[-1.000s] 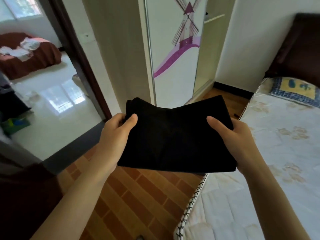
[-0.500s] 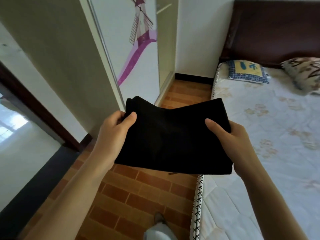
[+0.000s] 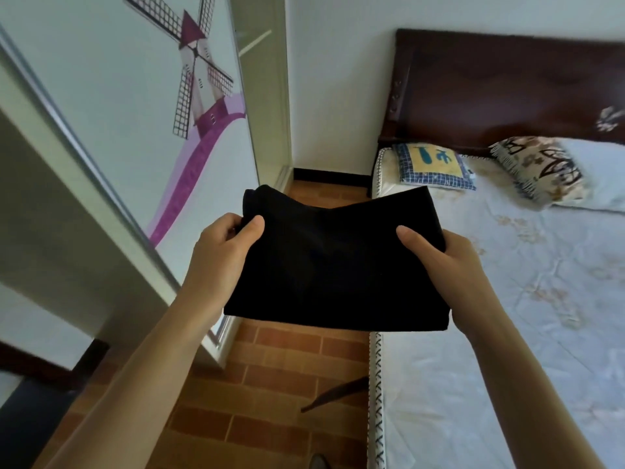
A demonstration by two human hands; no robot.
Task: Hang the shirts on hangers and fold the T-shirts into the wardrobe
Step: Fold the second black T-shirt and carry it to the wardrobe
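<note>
- Head view: since a second ago your view has swung right, away from the doorway and the tiled room beyond it, so the windmill door [image 3: 128,106] now fills the left and the bed [image 3: 527,299] with its headboard [image 3: 507,89] fills the right.
- The T-shirt [image 3: 334,262] has kept its place between your hands through that turn, flat, folded to a dark rectangle, held over the brick floor [image 3: 270,384] with its right edge over the edge of the bed.
- Your left hand [image 3: 220,255] pinches the T-shirt's left edge, thumb on top and fingers curled under.
- Your right hand [image 3: 439,262] grips the right edge the same way, thumb pressed on top; the fingers underneath are hidden.
- Beyond the windmill door there is an opening [image 3: 263,96] with what may be a rail or shelf edge inside; it is too narrow a slice to be sure.
- What the turn means: folding of this T-shirt looks done, and you are now facing along the wardrobe front, so the step in hand is likely carrying it to that opening.
- The fold is loose at the far left corner, where the cloth bunches up; keep both pinches firm or it may slump open as you reach in.
- Two pillows [image 3: 433,167] lie at the head of the bed, well clear of your path.
</note>
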